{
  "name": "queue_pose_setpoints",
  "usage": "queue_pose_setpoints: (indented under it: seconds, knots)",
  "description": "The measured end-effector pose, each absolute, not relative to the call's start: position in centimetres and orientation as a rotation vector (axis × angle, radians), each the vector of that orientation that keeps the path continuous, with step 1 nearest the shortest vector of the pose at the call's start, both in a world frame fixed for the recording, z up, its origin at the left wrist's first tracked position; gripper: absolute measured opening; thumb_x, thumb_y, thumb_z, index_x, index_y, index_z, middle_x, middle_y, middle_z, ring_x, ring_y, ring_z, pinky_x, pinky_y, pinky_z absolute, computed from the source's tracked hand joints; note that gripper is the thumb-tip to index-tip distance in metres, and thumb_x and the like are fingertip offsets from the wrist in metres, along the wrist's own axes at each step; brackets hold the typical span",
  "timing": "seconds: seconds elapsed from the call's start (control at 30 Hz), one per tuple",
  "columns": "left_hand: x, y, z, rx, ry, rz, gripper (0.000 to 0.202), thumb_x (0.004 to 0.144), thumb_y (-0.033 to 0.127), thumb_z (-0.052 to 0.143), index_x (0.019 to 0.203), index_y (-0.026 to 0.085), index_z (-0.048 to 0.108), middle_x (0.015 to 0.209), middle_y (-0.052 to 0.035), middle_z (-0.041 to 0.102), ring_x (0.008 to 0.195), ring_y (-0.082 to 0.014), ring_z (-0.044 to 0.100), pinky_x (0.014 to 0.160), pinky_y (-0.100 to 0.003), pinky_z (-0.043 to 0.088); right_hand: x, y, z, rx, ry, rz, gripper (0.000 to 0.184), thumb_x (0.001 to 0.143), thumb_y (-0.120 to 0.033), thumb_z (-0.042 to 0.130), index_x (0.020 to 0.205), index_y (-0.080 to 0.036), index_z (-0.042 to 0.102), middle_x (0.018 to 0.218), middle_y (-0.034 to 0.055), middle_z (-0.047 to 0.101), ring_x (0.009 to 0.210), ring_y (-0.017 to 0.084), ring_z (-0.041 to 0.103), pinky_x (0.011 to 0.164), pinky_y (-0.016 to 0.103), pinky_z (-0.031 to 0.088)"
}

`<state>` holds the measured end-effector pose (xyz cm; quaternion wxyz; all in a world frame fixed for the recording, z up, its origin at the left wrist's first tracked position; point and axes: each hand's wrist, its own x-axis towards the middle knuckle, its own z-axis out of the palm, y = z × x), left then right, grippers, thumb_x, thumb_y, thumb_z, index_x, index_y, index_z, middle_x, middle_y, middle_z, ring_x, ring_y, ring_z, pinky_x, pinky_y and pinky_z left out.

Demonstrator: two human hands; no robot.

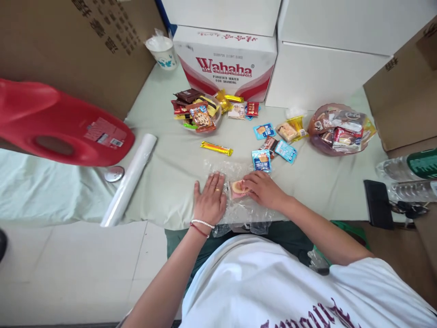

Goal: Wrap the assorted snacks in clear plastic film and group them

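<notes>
My left hand lies flat with fingers stretched, at the left edge of a sheet of clear plastic film. On that film is a small pink snack packet with a round biscuit pictured or showing on it. The fingers of my right hand close on the packet's right end. Just beyond, a blue snack sachet lies close to my right fingertips. A yellow stick-shaped packet rests farther back, ahead of my left hand.
Behind are a bowl heaped with snacks and a pinkish bowl of snacks. Loose packets lie between them. To the left are a white plastic roll and a red jug. A black phone and bottles are at right.
</notes>
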<state>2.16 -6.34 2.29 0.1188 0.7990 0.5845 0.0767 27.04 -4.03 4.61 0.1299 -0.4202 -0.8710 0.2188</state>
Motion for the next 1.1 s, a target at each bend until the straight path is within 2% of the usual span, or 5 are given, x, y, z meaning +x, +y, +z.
queue_pose_setpoints:
  seconds: [0.53,0.67,0.8,0.9,1.1]
  knots:
    - [1.4,-6.4,1.6,2.414,1.672,0.298,0.06,0.108,0.034,0.028,0.167,0.022,0.03,0.169,-0.0153,0.038,0.158,-0.0293,0.039,0.131,-0.067,0.002,25.7,-5.7,5.1,-1.282,-2.507,0.525,0.021,0.1,-0.02,0.059,0.119,-0.021,0.068,0.127,0.0145,0.068,0.118,0.03,0.056,0.103,0.051,0.046]
    - [0.5,-6.6,1.3,2.463,1.651,0.324,0.06,0.109,0.038,0.031,0.167,0.023,0.032,0.169,-0.0153,0.037,0.155,-0.0308,0.042,0.13,-0.069,-0.001,27.4,-6.1,4.7,-1.229,-2.394,0.625,0.025,0.101,-0.036,0.064,0.123,-0.024,0.068,0.139,0.0129,0.066,0.125,0.028,0.058,0.108,0.049,0.047]
    - [0.3,-6.7,1.3,2.464,1.662,0.296,0.06,0.109,0.041,0.03,0.166,0.022,0.035,0.17,-0.0153,0.036,0.156,-0.0309,0.041,0.13,-0.069,-0.001,29.7,-3.8,5.3,-1.768,-1.865,0.463,0.033,0.107,-0.043,0.044,0.11,-0.022,0.07,0.113,0.0133,0.073,0.11,0.028,0.066,0.094,0.043,0.053]
    - [0.5,-6.6,1.5,2.45,1.672,0.265,0.061,0.109,0.043,0.03,0.165,0.021,0.037,0.17,-0.0149,0.036,0.157,-0.0303,0.039,0.13,-0.069,0.0,30.4,-0.8,4.7,-2.171,-1.618,0.398,0.031,0.101,-0.049,0.053,0.098,-0.022,0.07,0.097,0.0111,0.071,0.097,0.029,0.065,0.082,0.039,0.051]
    - [0.6,-6.6,1.6,2.424,1.686,0.244,0.06,0.109,0.043,0.031,0.164,0.021,0.038,0.17,-0.0158,0.036,0.157,-0.0297,0.04,0.13,-0.069,0.002,31.2,1.8,4.3,-1.97,-1.386,0.769,0.022,0.083,-0.039,0.068,0.073,-0.023,0.055,0.069,-0.0018,0.057,0.066,0.017,0.053,0.065,0.029,0.042]
